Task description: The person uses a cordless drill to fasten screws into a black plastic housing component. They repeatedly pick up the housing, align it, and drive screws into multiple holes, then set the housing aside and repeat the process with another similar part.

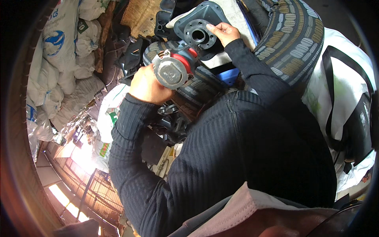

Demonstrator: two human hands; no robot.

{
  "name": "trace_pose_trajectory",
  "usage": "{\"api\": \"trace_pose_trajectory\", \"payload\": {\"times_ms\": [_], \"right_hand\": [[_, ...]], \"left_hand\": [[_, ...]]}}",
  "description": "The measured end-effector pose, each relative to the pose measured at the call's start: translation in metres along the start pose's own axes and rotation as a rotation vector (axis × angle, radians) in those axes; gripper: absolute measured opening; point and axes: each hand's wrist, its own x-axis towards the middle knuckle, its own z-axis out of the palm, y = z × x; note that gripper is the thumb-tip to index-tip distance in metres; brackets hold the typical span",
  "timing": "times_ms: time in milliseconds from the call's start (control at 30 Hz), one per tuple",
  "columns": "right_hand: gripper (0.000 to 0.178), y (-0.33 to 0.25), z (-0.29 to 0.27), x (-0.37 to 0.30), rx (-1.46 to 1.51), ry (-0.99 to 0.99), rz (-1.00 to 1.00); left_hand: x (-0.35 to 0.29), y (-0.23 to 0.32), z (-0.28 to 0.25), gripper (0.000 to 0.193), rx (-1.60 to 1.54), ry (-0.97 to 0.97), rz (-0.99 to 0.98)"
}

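My left hand (147,86) is wrapped round a power tool (172,72) with a round metal end and red and grey parts; its exact kind cannot be made out. The tool's far side is close to a black flanged part (202,15), which has a square plate and a round collar with holes around a central opening. With thumb and fingers, my right hand (226,34) grips this part at the right side of its collar. Whether the tool touches it is hidden.
A thick patterned cushion (294,35) curves round the right. More black parts (132,55) lie left of the tool, and others (169,126) sit below my left wrist. White sacks (59,51) are piled at the left. A blue object (228,76) lies under my right forearm, and a white bag (347,75) stands at the far right.
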Motion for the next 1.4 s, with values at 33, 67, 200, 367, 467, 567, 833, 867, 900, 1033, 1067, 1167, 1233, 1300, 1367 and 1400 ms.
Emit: {"api": "trace_pose_trajectory", "payload": {"times_ms": [33, 67, 200, 367, 467, 567, 833, 867, 900, 1033, 1067, 1167, 1233, 1300, 1367, 1400], "right_hand": [[0.024, -0.002, 0.0, -0.002, 0.016, -0.001, 0.034], [0.025, -0.003, -0.001, -0.006, 0.032, -0.003, 0.068], [0.034, -0.006, -0.002, -0.01, 0.139, -0.033, 0.112], [0.031, -0.008, -0.001, -0.014, 0.354, -0.094, 0.157], [0.028, -0.007, -0.003, -0.012, 0.347, -0.107, 0.171], [0.03, -0.003, -0.003, -0.001, 0.39, -0.141, 0.124], [0.032, -0.001, -0.003, -0.003, 0.307, -0.115, 0.155], [0.032, -0.001, -0.004, -0.003, 0.302, -0.109, 0.165], [0.032, -0.001, -0.005, -0.003, 0.297, -0.105, 0.175], [0.036, 0.018, -0.003, 0.001, 0.452, -0.105, 0.119], [0.035, 0.017, -0.002, 0.001, 0.464, -0.11, 0.125], [0.034, 0.006, -0.004, -0.006, 0.479, -0.116, 0.156], [0.033, -0.017, -0.004, -0.013, 0.464, -0.115, 0.194], [0.033, -0.014, -0.005, -0.012, 0.416, -0.109, 0.192], [0.034, -0.013, -0.005, -0.014, 0.383, -0.114, 0.192], [0.034, -0.014, -0.005, -0.013, 0.374, -0.123, 0.192]], "left_hand": [[0.0, -0.002, 0.001, 0.021, 0.005, -0.007, -0.015], [0.0, -0.003, 0.001, 0.02, 0.009, -0.013, -0.031], [0.003, 0.007, -0.002, 0.022, -0.09, 0.031, -0.021], [0.001, -0.008, 0.01, 0.02, -0.056, 0.053, 0.023], [0.001, -0.009, 0.013, 0.021, -0.135, 0.103, 0.001], [0.003, -0.016, 0.015, 0.024, -0.115, 0.072, -0.02], [-0.013, -0.028, 0.029, 0.03, 0.012, -0.016, -0.03], [-0.014, -0.024, 0.029, 0.032, 0.024, -0.037, -0.02], [-0.014, -0.022, 0.029, 0.034, 0.036, -0.057, -0.01], [-0.013, -0.026, 0.036, 0.044, 0.015, 0.029, 0.079], [-0.012, -0.03, 0.039, 0.044, 0.01, 0.057, 0.116], [-0.01, -0.034, 0.046, 0.045, -0.047, 0.08, 0.123], [-0.01, -0.02, 0.041, 0.045, -0.138, 0.01, -0.015], [-0.011, -0.026, 0.048, 0.046, -0.061, 0.018, 0.03], [-0.01, -0.032, 0.057, 0.046, 0.002, 0.054, 0.094], [-0.007, -0.038, 0.062, 0.046, 0.026, 0.087, 0.135]]}}
